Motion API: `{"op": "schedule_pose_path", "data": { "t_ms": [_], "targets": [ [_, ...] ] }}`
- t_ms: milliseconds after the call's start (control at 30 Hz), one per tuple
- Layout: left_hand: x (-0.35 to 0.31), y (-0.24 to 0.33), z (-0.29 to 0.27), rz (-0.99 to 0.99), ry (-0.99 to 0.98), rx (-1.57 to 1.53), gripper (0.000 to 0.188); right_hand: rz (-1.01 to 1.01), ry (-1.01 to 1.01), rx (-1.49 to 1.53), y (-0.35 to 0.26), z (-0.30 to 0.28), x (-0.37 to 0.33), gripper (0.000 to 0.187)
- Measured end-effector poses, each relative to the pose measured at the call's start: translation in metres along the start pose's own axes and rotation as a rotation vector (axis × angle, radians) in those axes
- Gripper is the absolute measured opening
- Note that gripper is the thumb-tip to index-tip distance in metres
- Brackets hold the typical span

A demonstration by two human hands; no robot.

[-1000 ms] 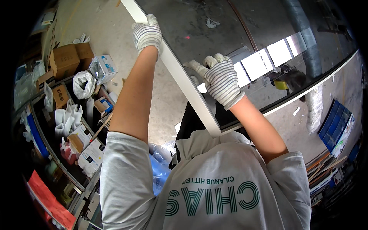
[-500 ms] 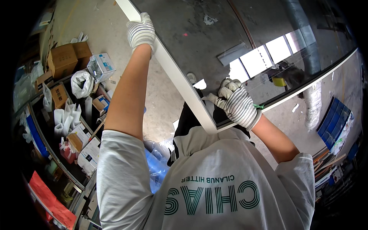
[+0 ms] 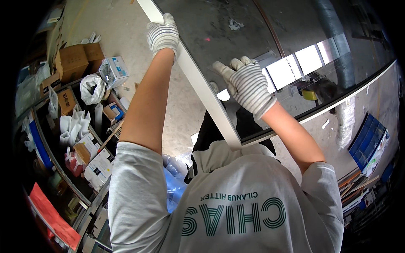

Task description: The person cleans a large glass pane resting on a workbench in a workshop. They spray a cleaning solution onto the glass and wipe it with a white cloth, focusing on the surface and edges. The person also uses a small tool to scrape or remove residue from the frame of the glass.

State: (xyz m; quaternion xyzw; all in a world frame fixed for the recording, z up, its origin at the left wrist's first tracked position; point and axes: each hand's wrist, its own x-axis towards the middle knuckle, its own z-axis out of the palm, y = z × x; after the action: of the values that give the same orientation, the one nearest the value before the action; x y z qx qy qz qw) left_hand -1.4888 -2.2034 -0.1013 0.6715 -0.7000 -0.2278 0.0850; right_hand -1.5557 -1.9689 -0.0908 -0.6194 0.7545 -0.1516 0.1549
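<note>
A large dark glass panel in a white frame slants across the upper right, one corner close to my waist. My left hand, in a striped white work glove, is closed around the frame's left side. Over the glass, above that near corner, is my right hand in a matching glove. Its fingers are curled and the thumb sticks out to the left. Whatever the right palm may hold is hidden. The glass mirrors bright windows and a pipe.
At the left, a cluttered bench holds cardboard boxes, a white plastic bag, white profile pieces and a red sheet. Blue plastic lies by my left side. A blue panel and a wrapped pipe are at the right.
My right hand has moved up the glass, away from the near corner and the lower frame edge. My left hand keeps its grip; the view has shifted slightly.
</note>
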Motion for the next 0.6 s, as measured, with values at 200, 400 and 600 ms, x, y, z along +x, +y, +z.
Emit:
{"op": "schedule_pose_path", "data": {
  "t_ms": [200, 400, 600],
  "targets": [
    [-0.005, -0.001, -0.004, 0.002, -0.015, -0.030, 0.059, 0.036, 0.026, -0.023, -0.019, 0.013, 0.019, 0.039],
    [0.000, -0.005, 0.006, -0.015, 0.048, -0.088, 0.066, 0.017, 0.032, -0.068, -0.021, 0.013, -0.014, 0.037],
    [0.014, -0.025, 0.009, 0.016, 0.105, 0.018, 0.065, -0.092, 0.067, -0.021, -0.019, 0.015, -0.056, 0.037]
  ]
}}
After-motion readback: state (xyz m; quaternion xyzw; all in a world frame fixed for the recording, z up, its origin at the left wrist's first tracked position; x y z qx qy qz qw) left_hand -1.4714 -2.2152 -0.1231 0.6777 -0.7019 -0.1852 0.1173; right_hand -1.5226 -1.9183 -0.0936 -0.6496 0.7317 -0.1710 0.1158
